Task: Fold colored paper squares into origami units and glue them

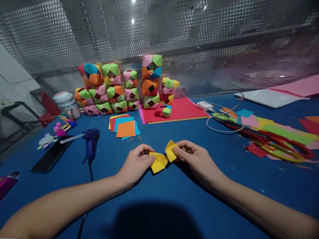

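Just in front of me, my left hand (138, 161) pinches a yellow folded paper piece (158, 162) between thumb and fingers. My right hand (193, 156) grips a second yellow folded part (171, 151) in the same way, tilted upward. The two yellow parts meet at their inner corners; whether they are joined as one paper I cannot tell. Both hands are low over the blue table (154, 192). Beyond them lies a stack of square paper sheets (126, 129), orange on top.
Stacked coloured paper balls (116, 94) line the mesh wall, beside red sheets (184, 111). To the left are a glue gun (91, 144) with its cord, a phone (51, 156) and a jar (68, 104). At right, scissors (276, 146) lie among paper scraps (286, 132) and a white cable (221, 129).
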A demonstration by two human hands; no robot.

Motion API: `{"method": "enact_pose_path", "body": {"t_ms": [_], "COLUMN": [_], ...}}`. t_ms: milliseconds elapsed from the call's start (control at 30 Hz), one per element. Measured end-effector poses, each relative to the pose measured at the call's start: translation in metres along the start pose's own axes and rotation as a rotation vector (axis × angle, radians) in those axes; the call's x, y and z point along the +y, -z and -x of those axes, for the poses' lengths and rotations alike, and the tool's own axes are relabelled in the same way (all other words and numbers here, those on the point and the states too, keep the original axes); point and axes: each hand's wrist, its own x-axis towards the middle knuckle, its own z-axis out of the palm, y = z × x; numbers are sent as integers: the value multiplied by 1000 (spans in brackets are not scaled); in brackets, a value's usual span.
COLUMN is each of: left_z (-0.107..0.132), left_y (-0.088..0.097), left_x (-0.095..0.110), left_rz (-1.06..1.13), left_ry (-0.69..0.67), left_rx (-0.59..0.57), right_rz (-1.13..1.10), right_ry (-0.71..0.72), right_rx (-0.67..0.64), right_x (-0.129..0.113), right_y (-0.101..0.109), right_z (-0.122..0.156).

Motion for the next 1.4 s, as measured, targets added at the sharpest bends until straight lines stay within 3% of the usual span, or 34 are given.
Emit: {"method": "enact_pose_path", "body": {"t_ms": [367,633,867,1133,1400], "left_z": [-8,-12,-14,-11,-13], "left_y": [14,15,15,12,12], "left_x": [0,0,0,-1,-1], "left_rz": [-67,-12,36,36,84], "left_ry": [-42,5,-11,-48,-93], "left_rx": [133,144,128,103,162], "right_rz": [130,33,205,129,176], "right_ry": [-22,-20,112,5,18], "right_rx": [14,-23,-2,-113,-210], "right_x": [-8,-5,-3,-9,-7], "right_y": [-12,-24,-33,-38,-38], "right_z": [-21,-38,-31,-20,-20]}}
